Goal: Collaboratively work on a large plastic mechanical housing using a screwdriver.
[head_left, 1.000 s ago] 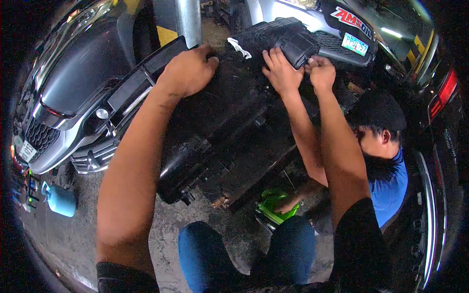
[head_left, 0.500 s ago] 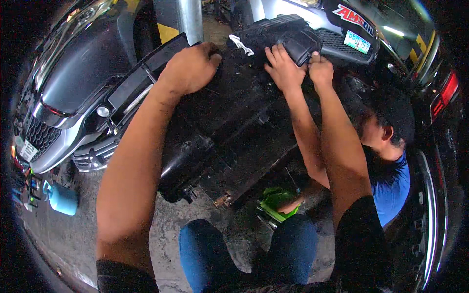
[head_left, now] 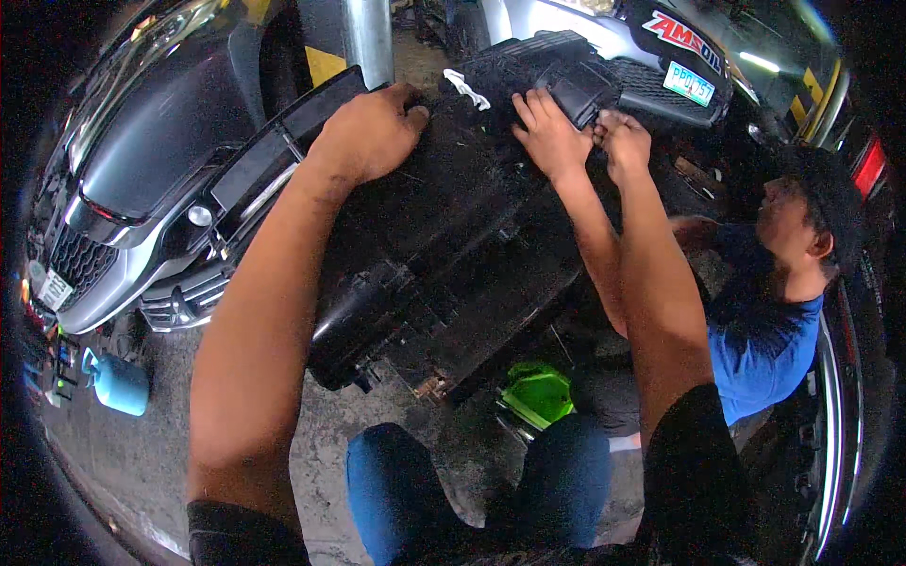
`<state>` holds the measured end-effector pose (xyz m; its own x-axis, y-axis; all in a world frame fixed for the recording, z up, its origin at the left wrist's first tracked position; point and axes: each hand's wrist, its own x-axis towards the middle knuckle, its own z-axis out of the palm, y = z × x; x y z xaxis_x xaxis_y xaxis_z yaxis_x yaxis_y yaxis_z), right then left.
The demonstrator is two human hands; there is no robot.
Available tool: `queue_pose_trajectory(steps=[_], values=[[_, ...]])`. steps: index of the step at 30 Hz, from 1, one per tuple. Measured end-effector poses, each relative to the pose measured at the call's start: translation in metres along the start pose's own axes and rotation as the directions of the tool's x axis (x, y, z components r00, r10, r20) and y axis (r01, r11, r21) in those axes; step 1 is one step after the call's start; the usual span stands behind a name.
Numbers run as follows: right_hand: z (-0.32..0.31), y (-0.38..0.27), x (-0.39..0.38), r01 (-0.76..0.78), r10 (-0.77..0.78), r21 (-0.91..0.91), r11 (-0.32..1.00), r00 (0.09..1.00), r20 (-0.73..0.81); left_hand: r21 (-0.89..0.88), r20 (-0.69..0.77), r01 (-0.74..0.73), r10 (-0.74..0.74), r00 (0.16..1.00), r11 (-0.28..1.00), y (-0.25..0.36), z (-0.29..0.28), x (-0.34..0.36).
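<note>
My left hand (head_left: 373,132) rests flat, fingers loose, on the black plastic HVAC housing (head_left: 444,255), held up off the floor w/ its far edge uppermost. Right hand (head_left: 623,141) pinches a fitting there; co-worker's hand (head_left: 547,132) alongside. Assy looks partway, fitting not yet freed.

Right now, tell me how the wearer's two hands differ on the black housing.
The left hand lies spread, palm down, on the black housing's upper left; the right hand is bunched, fingers pinched at its far right end. The left works alone; the right sits beside a co-worker's hand. Both are bare and touch the housing.
</note>
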<state>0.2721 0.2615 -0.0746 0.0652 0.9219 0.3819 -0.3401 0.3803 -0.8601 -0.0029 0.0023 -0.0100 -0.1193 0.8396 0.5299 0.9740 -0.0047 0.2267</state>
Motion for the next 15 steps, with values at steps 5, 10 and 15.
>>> queue_pose_trajectory(steps=[5,10,15], values=[[0.001,-0.004,-0.006,0.079,-0.065,-0.195,0.978,0.995,0.079,-0.016,0.026,-0.019,0.020,0.999,1.000,0.004,-0.003,-0.001],[0.008,-0.016,-0.013,0.083,-0.055,-0.298,0.951,0.993,0.101,0.022,0.024,0.031,-0.032,0.999,0.999,0.010,-0.009,-0.004],[0.005,-0.020,-0.010,0.102,-0.061,-0.445,0.890,0.993,0.105,0.048,0.022,0.032,-0.033,0.999,0.998,0.009,-0.008,-0.004]])
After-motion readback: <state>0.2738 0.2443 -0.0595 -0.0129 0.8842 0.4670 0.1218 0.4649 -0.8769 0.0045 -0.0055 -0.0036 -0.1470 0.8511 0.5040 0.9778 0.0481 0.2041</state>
